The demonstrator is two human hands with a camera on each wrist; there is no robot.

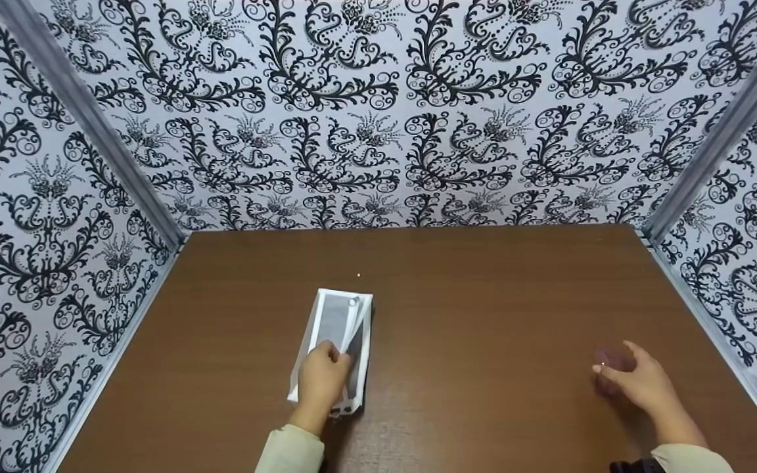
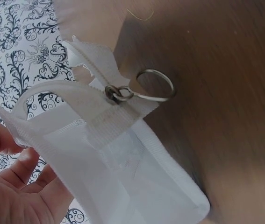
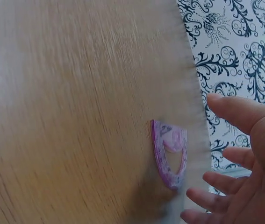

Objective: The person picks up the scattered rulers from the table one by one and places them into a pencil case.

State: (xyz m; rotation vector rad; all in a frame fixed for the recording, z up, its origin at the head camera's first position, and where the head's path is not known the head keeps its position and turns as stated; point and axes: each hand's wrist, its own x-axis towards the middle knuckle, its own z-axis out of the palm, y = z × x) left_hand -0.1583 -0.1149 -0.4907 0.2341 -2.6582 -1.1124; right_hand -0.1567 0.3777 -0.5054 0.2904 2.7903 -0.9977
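Observation:
A white-edged, see-through zip pouch (image 1: pixel 332 315) lies on the table left of centre. My left hand (image 1: pixel 322 378) pinches its upper edge. In the left wrist view the pouch (image 2: pixel 76 154) gapes along its zip, and a metal ring (image 2: pixel 172 88) hangs from the zip puller; my left fingers (image 2: pixel 22 168) are at its side. On the right, a purple see-through protractor (image 1: pixel 615 358) is beside my right hand (image 1: pixel 651 387). The right wrist view has the protractor (image 3: pixel 172 135) near the table edge, with the spread fingers of my right hand (image 3: pixel 258 182) apart from it.
The brown wooden table (image 1: pixel 470 315) is bounded by patterned black-and-white walls (image 1: pixel 365 118) at the back and both sides. Grey metal posts (image 1: pixel 96 125) stand in the corners. A dark band (image 1: pixel 635 465) is on the right wrist.

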